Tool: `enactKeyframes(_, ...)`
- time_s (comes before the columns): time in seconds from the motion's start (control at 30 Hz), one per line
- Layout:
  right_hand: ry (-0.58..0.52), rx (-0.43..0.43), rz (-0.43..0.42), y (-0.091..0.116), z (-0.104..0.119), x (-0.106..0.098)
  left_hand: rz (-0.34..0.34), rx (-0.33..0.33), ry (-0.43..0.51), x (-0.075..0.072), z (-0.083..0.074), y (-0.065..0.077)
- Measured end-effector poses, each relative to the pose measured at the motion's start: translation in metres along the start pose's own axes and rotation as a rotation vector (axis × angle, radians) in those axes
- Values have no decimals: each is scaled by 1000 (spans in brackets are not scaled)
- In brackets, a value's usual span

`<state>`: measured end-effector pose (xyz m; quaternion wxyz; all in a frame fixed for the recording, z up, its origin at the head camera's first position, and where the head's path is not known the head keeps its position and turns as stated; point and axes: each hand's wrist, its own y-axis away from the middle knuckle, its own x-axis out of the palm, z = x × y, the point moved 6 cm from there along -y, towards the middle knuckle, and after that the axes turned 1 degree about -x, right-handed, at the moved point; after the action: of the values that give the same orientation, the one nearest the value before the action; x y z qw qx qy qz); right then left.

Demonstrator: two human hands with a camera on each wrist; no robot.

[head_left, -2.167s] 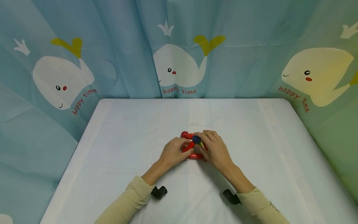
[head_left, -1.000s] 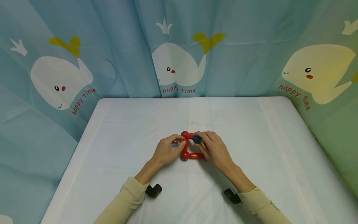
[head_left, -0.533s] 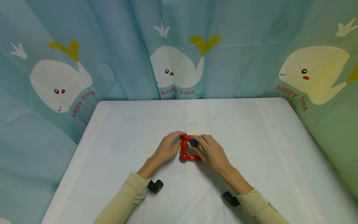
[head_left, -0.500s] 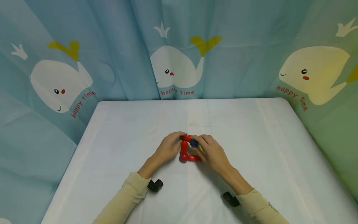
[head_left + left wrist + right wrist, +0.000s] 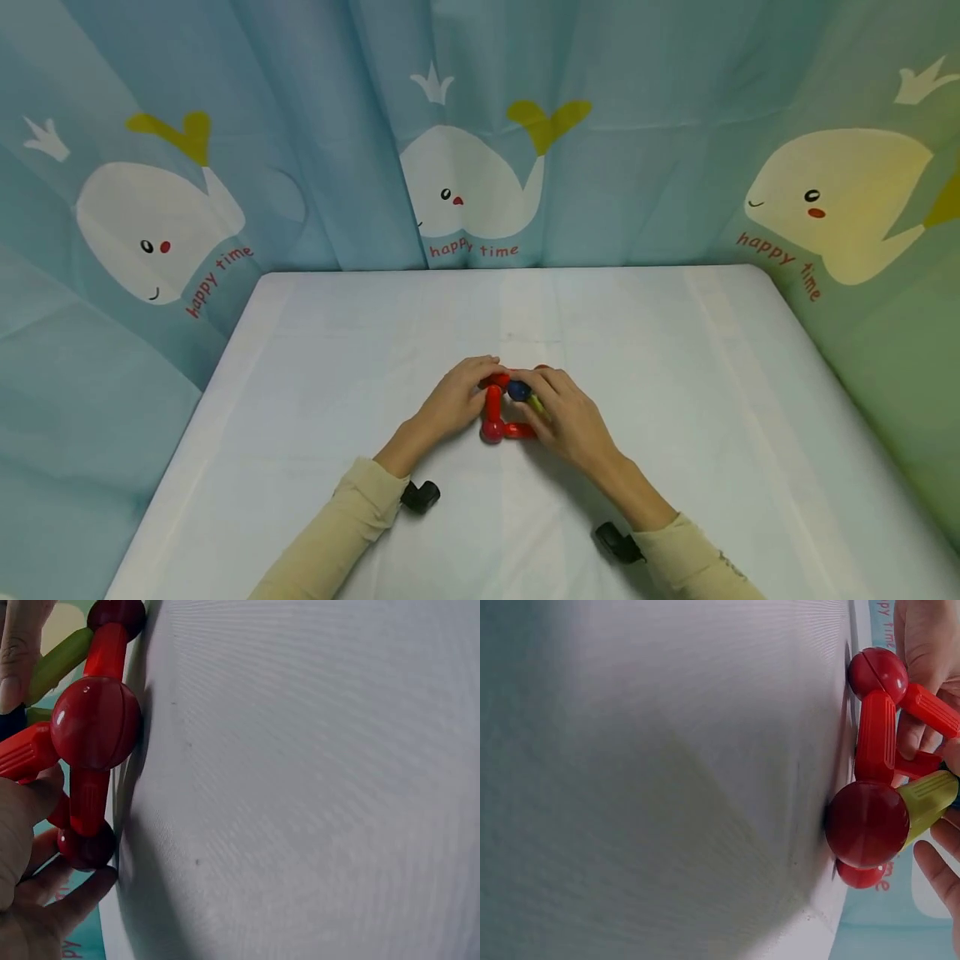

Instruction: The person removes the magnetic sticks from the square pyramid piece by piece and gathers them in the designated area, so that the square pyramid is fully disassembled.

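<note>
Head view: from above the near side, facing forward and down; the bench fills the lower half, the curtain the upper, both seen from well back.
Left wrist view: low and close, rolled sideways; bench across the right, ball-and-rod build large at upper left.
Right wrist view: also low and close, rolled the opposite way; bench at left, ball-and-rod build at right.
Shared by all: the ball-and-rod build, small and below centre in the head view.

Smooth, glossy red balls and ribbed, shiny plastic rods — matt, finely textured white cloth — creased curtain fabric.
</note>
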<state>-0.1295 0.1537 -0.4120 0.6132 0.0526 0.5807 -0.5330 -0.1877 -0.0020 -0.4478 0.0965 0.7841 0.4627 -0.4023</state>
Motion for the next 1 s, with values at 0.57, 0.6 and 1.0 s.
enactKeyframes(0.57,-201,178,22,8,-7,3,-34,-49,106,0,2,-1)
enactKeyframes(0.6,-219,201,26,10,-8,2,-40,-55,109,-1,2,-1)
enactKeyframes(1.0,-265,262,4,13,-11,-6,-55,-55,125,1,5,-2)
